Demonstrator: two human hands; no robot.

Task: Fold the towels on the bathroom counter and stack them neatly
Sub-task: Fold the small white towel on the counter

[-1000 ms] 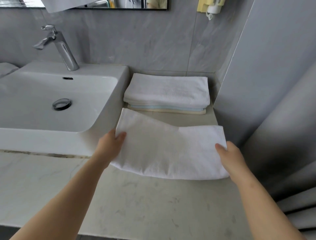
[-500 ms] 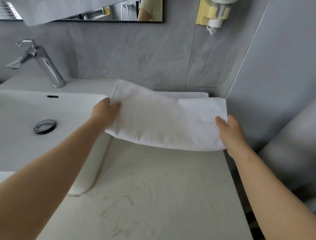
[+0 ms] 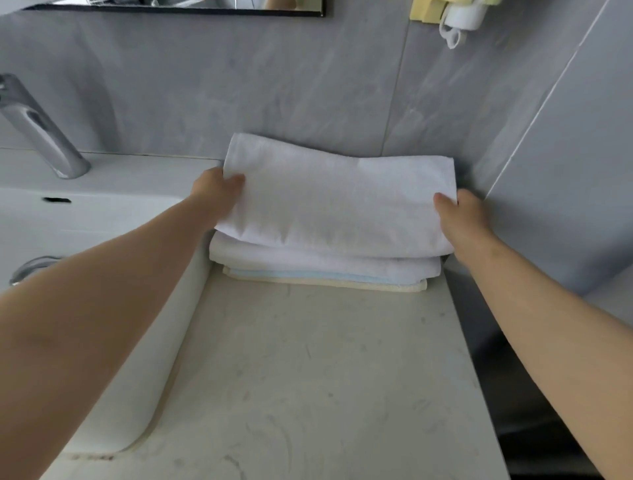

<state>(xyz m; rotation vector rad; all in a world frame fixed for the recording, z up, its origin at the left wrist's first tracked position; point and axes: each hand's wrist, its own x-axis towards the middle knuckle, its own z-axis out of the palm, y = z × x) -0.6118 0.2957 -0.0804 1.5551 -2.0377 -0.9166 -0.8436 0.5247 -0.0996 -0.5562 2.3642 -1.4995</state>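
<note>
The folded white towel [image 3: 339,202] looks like the last one: I see none waiting on the tabletop [image 3: 308,359] nearer me. My left hand [image 3: 215,192] and right hand [image 3: 462,219] each pinch one end, holding it over the stack [image 3: 322,263] by the wall; releasing and squaring remain, I judge.

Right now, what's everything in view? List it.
top towel: 1, white, folded, held over the stack in the back corner
stacked towels: 3 visible layers, white over light blue over cream, on the counter against the wall
counter: 1, pale marbled, right of the sink
sink: 1, white, left
faucet: 1, chrome, on the sink's back ledge
drain: 1, metal, in the basin
mirror: 1, dark-framed, top edge
wall holder: 1, yellow with a white part, top right
left hand: grip on the towel's left edge
right hand: grip on the towel's right edge
</note>
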